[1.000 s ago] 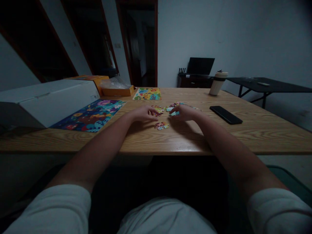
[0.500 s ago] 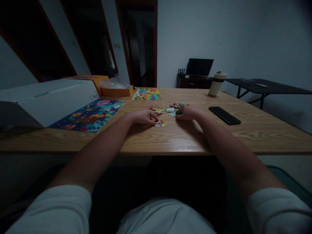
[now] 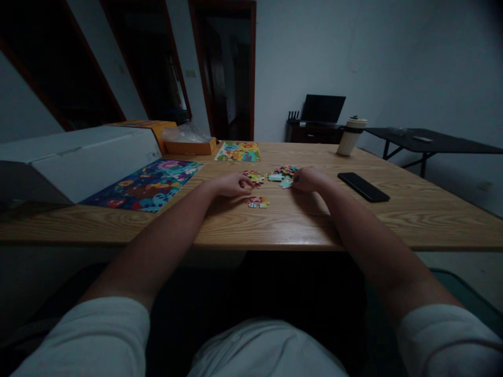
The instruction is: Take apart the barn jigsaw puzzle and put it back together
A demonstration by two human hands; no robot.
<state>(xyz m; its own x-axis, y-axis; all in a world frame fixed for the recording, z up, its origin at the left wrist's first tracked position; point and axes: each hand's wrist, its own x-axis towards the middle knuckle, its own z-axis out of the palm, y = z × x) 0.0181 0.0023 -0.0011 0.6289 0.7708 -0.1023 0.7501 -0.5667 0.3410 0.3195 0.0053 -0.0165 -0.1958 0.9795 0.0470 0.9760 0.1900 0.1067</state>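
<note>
On the wooden table, my left hand [image 3: 232, 185] is at the near left side of a small pile of colourful jigsaw pieces [image 3: 255, 178], its thumb and index finger slightly apart. Just in front of it lies a small cluster of joined puzzle pieces [image 3: 258, 202], which nothing touches. My right hand [image 3: 309, 179] has its fingers curled around a dark puzzle piece [image 3: 297, 179], partly hidden by them. Beside those fingertips are light teal puzzle pieces [image 3: 285, 182], and behind them sits a second mixed pile [image 3: 285, 170].
A dark blue illustrated sheet [image 3: 147, 186] lies left, by a long white box [image 3: 90, 157]. Farther back are an orange box tray [image 3: 190, 147] with clear plastic and a yellow picture sheet [image 3: 238, 152]. A black phone [image 3: 362, 186] and a cream tumbler [image 3: 351, 137] stand right.
My left hand has moved off the joined cluster, back toward the left pile. My right hand has shifted slightly right, and more of the teal pieces shows.
</note>
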